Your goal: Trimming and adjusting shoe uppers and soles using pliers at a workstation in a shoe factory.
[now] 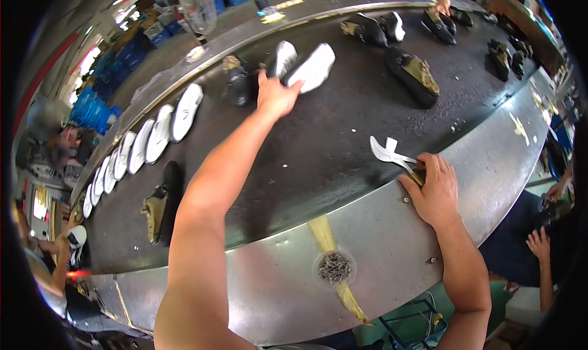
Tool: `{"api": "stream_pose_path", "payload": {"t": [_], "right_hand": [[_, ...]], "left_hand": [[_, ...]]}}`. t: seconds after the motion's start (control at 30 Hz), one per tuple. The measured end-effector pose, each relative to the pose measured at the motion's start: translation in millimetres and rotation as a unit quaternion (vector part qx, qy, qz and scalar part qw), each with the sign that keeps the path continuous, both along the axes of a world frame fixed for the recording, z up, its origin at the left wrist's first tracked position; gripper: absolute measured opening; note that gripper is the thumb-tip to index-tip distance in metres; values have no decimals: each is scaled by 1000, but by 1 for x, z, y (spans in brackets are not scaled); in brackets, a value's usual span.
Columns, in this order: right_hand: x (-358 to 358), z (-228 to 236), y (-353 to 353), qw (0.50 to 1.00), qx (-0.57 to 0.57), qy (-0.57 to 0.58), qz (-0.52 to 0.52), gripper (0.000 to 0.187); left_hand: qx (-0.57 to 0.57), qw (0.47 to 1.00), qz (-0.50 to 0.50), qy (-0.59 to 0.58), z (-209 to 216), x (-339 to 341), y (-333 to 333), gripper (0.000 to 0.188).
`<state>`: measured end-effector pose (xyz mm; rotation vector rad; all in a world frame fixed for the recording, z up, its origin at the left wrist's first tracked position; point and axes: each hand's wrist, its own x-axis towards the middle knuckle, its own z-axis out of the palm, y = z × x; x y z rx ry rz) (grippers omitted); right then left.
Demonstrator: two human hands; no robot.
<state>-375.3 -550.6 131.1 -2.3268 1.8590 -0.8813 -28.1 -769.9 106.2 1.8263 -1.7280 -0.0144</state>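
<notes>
My left hand reaches far across the dark belt, closed on the near ends of two shoes lying with their white undersides up. One white-bottomed shoe points up and right; the other white-bottomed shoe lies just left of it. A dark shoe with a tan heel end sits left of that hand. Near the belt's front edge, my right hand is wrapped round the handles of lasting pincers. Their curved metal jaw and hammer lug point left over the belt.
A clear bowl of nails stands on the metal ledge. White-bottomed shoes line the belt's far left side. More dark shoes lie right and a black-and-olive one left. Another person's hand touches shoes at the far right.
</notes>
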Motion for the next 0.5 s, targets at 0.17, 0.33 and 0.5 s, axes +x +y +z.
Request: {"api": "stream_pose_path", "payload": {"t": [0.17, 0.33, 0.5], "right_hand": [[10, 3, 1, 1000, -4, -14, -12, 41], [0, -17, 1, 997, -73, 22, -11, 42], [-7, -10, 10, 995, -98, 29, -5, 42]], "left_hand": [[165, 986, -27, 11, 29, 8, 86, 82], [196, 980, -17, 21, 83, 17, 150, 86], [191, 972, 18, 133, 161, 74, 383, 75]]}}
